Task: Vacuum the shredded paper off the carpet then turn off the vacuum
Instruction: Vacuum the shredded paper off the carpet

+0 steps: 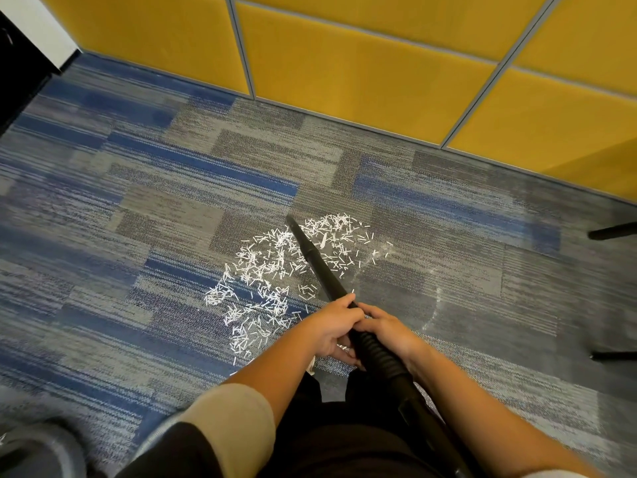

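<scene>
White shredded paper (265, 274) lies scattered in a curved patch on the blue-grey carpet (138, 201). A black vacuum wand (315, 258) slants up and left across the patch, and its narrow nozzle tip (289, 219) sits at the far edge of the shreds. My left hand (336, 322) grips the wand from the left. Just behind it, my right hand (387, 327) grips the wand where the ribbed black hose (379, 357) begins. The hose runs back toward my body at the lower right.
Yellow padded wall panels (379, 63) line the far side. Two black chair legs (613, 231) reach in from the right edge. A grey vacuum body (38, 450) shows in the bottom left corner. A dark cabinet edge (13, 81) stands at the upper left.
</scene>
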A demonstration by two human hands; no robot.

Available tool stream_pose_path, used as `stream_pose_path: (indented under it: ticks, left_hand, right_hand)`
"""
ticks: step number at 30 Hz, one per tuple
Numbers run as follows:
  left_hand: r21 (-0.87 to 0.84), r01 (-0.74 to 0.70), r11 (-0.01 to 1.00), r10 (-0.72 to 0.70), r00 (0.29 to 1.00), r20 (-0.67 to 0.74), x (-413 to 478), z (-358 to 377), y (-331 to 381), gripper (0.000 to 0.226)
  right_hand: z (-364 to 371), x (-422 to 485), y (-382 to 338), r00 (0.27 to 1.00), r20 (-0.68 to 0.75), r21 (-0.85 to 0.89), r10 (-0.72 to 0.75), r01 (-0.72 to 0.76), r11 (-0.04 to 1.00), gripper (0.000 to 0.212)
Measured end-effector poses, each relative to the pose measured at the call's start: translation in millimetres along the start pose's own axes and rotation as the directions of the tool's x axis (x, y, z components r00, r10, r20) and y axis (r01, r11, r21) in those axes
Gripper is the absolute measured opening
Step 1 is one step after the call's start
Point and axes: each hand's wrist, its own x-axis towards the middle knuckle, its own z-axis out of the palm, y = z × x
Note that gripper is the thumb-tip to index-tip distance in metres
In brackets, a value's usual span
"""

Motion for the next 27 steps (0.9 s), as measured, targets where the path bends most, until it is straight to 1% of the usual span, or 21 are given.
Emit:
stream_pose_path:
  ticks: [7, 9, 12, 17, 19, 21, 27]
  left_hand:
    - [-0.057, -0.014, 0.998, 0.013, 1.0, -0.016, -4.3, -6.5, -0.6, 0.06]
    - [-0.074, -0.025, 0.997, 0.023, 0.999, -0.028, -5.1, -9.4, -1.7, 0.06]
    - [-0.112, -0.03, 0.993, 0.025, 0.999, -0.041, -7.9, -13.3, -7.3, 0.061]
    - [-0.244, -0.055, 0.968, 0.03, 0.994, -0.102, -7.2, -3.9, -10.5, 0.059]
    - [-0.297, -0.056, 0.953, 0.02, 0.992, -0.124, -6.5, 4.3, -8.6, 0.059]
    - [-0.341, -0.054, 0.939, 0.01, 0.992, -0.128, -2.9, 13.0, -8.6, 0.061]
    - [-0.39, -0.093, 0.916, 0.034, 0.987, -0.156, 5.3, 31.6, -5.5, 0.063]
  right_hand:
    - [3.7, 7.2, -4.1, 0.999, 0.031, -0.05, 0.025, -0.024, 0.998, 0.053]
    - [5.0, 9.6, -5.8, 0.999, 0.032, -0.08, 0.028, -0.025, 0.996, 0.052]
    - [9.7, 12.8, -7.4, 0.996, 0.073, -0.156, 0.047, -0.035, 0.987, 0.048]
    - [2.2, 15.6, -18.8, 0.987, 0.14, -0.221, 0.077, -0.045, 0.974, 0.04]
    - [-6.2, 19.1, -21.3, 0.983, 0.149, -0.267, 0.103, -0.061, 0.962, 0.041]
    - [-14.5, 23.1, -21.7, 0.98, 0.163, -0.32, 0.118, -0.061, 0.945, 0.047]
    - [-33.6, 22.0, -31.9, 0.964, 0.208, -0.356, 0.162, -0.08, 0.931, 0.053]
